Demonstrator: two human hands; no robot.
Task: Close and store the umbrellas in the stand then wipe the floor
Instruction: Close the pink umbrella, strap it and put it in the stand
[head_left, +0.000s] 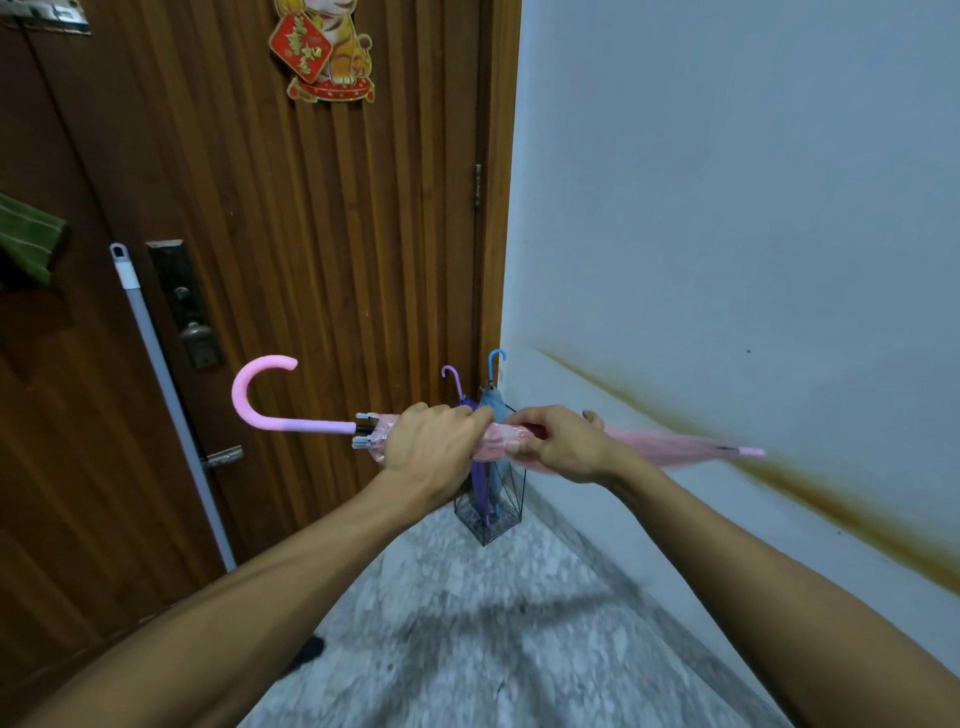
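Nearest the camera, both forearms extend forward over the speckled grey floor (467, 597). The left hand (431, 447) is wrapped around the folded canopy of the pink umbrella (498, 439), fingers curled over the top near the rib tips. The right hand (558, 441) grips the same canopy just beside the left hand, thumb laid along the near side and fingers curled over the far side. The pink umbrella is closed and held roughly horizontal at mid-height: its hooked pink handle (260, 395) projects to the left, and its tip (750, 451) points right toward the white wall (727, 208). The right end of the canopy is blurred.

Behind the hands, a black wire umbrella stand (488, 514) sits on the floor in the corner between the wooden door (311, 234) and the wall. It holds a closed purple umbrella (480, 483) and a closed blue umbrella (496, 405), both upright with hooked handles at the top.

Further left, a grey mop handle (171, 395) leans against the door beside the lock plate (184, 304). A tiger decoration (324, 47) is fixed high on the door. A brown stain (779, 483) runs diagonally along the lower wall.
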